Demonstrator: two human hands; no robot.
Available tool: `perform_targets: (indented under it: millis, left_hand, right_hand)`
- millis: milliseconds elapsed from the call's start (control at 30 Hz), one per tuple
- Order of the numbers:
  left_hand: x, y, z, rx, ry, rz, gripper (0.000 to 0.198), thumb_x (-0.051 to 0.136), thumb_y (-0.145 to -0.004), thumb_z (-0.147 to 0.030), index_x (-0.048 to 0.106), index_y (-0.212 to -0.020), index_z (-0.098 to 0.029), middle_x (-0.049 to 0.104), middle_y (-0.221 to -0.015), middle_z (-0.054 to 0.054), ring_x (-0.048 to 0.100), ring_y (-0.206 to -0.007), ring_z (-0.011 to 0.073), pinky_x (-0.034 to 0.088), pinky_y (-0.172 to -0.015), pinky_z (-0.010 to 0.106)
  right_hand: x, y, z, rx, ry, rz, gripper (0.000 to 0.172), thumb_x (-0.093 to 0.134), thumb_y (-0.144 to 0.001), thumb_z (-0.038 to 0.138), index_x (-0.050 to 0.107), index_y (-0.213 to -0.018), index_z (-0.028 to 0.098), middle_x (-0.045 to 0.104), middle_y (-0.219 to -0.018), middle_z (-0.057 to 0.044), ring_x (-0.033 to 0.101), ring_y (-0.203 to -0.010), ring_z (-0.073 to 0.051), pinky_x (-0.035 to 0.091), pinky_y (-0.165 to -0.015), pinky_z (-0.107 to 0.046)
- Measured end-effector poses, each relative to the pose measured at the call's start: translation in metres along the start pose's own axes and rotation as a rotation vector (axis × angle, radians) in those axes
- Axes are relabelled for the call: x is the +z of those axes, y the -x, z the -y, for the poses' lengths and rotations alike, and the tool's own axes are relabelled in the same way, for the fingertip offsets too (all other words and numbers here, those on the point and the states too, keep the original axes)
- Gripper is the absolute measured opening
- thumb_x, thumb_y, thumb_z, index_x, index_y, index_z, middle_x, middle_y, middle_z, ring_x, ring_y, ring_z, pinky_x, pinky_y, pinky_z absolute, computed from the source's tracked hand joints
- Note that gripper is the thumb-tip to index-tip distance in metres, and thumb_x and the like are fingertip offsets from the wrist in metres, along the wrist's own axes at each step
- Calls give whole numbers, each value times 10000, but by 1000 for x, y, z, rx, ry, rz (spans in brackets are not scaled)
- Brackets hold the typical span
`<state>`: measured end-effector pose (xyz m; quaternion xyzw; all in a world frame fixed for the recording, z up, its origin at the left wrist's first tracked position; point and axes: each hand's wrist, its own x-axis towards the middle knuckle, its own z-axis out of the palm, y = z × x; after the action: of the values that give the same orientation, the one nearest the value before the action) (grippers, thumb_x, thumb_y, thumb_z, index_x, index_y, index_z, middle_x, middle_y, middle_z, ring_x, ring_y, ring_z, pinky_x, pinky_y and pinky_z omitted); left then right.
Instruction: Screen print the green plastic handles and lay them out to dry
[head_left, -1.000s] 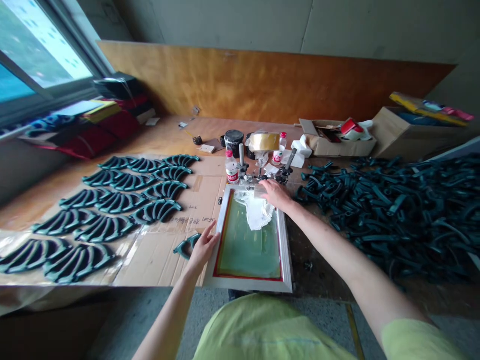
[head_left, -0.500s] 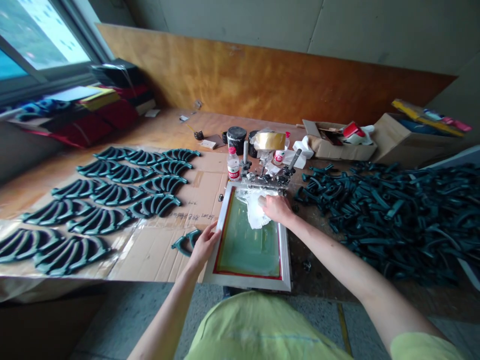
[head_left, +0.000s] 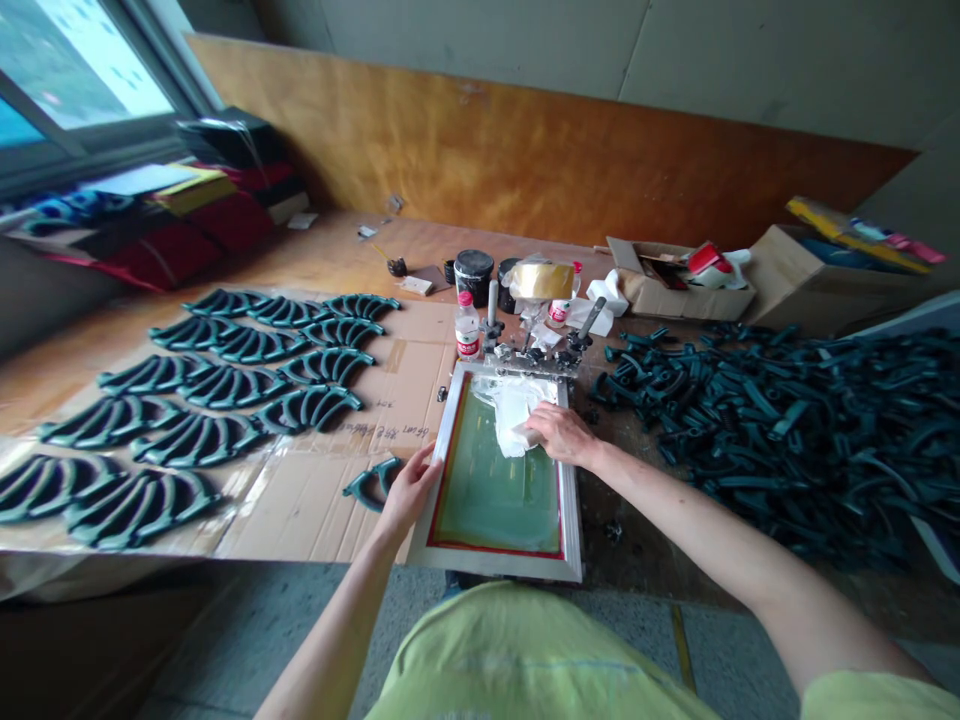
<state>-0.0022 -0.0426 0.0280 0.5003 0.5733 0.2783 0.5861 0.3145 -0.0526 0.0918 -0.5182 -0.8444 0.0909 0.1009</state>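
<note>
A silk-screen frame (head_left: pixel 570 520) with a silver rim and a green mesh (head_left: pixel 495 500) lies before me, hinged to a metal clamp (head_left: pixel 525 358) at its far end. My left hand (head_left: pixel 411 488) grips the frame's left rim. White ink (head_left: pixel 514 412) is spread over the upper mesh. Above the ink's right side, my right hand (head_left: pixel 562 432) is closed around a small greyish scraper (head_left: pixel 534 436), mostly hidden by the fingers. A dark green curved plastic part (head_left: pixel 367 485) lies on the cardboard just left of my left hand.
Rows of dark green curved parts (head_left: pixel 195 440) lie on cardboard (head_left: pixel 270 510) at left. A large heap of similar parts (head_left: pixel 772 430) covers the right. Behind the frame stand a red-capped bottle (head_left: pixel 466 328), a black tub (head_left: pixel 474 278) and a tape roll (head_left: pixel 540 280). An open carton (head_left: pixel 686 300) sits farther right.
My right hand has moved slightly right and toward me over the mesh, turning a little with the scraper. My left hand stays on the frame's rim.
</note>
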Motion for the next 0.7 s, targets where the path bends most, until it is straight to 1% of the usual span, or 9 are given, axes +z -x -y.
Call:
perform_targets:
  millis: [100, 167, 200, 267, 333, 433, 533, 600, 700]
  left_hand:
    - [1, -1, 2, 10, -28, 7, 783, 602, -744, -650, 546, -1353, -161, 698, -807, 31, 658, -758, 208, 500, -671, 289]
    - [1, -1, 3, 18, -37, 6, 774, 592, -752, -655, 544, -1350, -166, 697, -808, 31, 658, -748, 204, 496, -663, 283]
    - [2, -1, 3, 21, -37, 7, 765, 590, -757, -654, 545, -1349, -171, 697, -810, 30, 657, -745, 202, 494, -658, 280]
    - [2, 0, 2, 29, -35, 11, 752, 587, -764, -651, 545, -1347, -177, 697, -811, 29, 656, -737, 199, 489, -647, 274]
    - [1, 1, 0, 34, -36, 9, 752, 595, -759, -649, 552, -1340, -175, 698, -805, 29, 655, -733, 199, 488, -641, 273]
    - [2, 3, -3, 23, -37, -11, 772, 620, -731, -652, 567, -1328, -165, 701, -786, 29, 656, -723, 203, 489, -629, 274]
    - [2, 5, -7, 5, -26, -19, 763, 631, -723, -651, 576, -1308, -166, 694, -766, 21, 653, -708, 198, 488, -611, 270]
    - [1, 8, -12, -5, -10, -6, 741, 641, -728, -640, 575, -1303, -177, 689, -762, 13, 653, -704, 193, 489, -607, 266]
    - [-3, 14, -24, -13, 46, 38, 763, 671, -727, -617, 527, -1357, -211, 703, -789, 10, 666, -724, 197, 499, -617, 268]
  right_hand:
    - [-13, 4, -8, -86, -39, 56, 217, 578, -724, 3, 658, -809, 186, 655, -819, -37, 563, -853, -195, 416, -723, -271]
    - [-18, -4, -12, -52, -58, 55, 163, 611, -739, 36, 637, -754, 196, 633, -785, -18, 553, -785, -178, 404, -678, -262]
    - [-18, -9, -13, -13, -54, 21, 145, 619, -753, 52, 631, -751, 196, 628, -787, -18, 550, -775, -177, 403, -671, -262]
    - [-10, -14, -9, 54, -17, -84, 139, 602, -781, 52, 637, -791, 186, 631, -835, -38, 554, -821, -189, 421, -695, -273]
    - [4, -9, -1, 49, 29, -158, 185, 559, -796, 17, 651, -846, 170, 638, -895, -70, 554, -900, -210, 446, -747, -296]
    - [17, 12, 8, -46, 36, -167, 232, 531, -812, -1, 666, -905, 164, 649, -938, -86, 556, -934, -213, 470, -784, -309]
    - [9, 19, 5, -81, -38, -143, 183, 597, -828, 53, 678, -919, 188, 667, -918, -54, 587, -908, -194, 480, -780, -288]
    - [-4, 4, -4, 9, -92, -165, 183, 673, -821, 128, 683, -983, 211, 680, -957, -38, 613, -906, -184, 485, -794, -283]
    - [-26, -35, -18, 216, -143, -183, 459, 758, -770, 186, 631, -1205, 251, 678, -1084, -33, 635, -941, -181, 484, -841, -285]
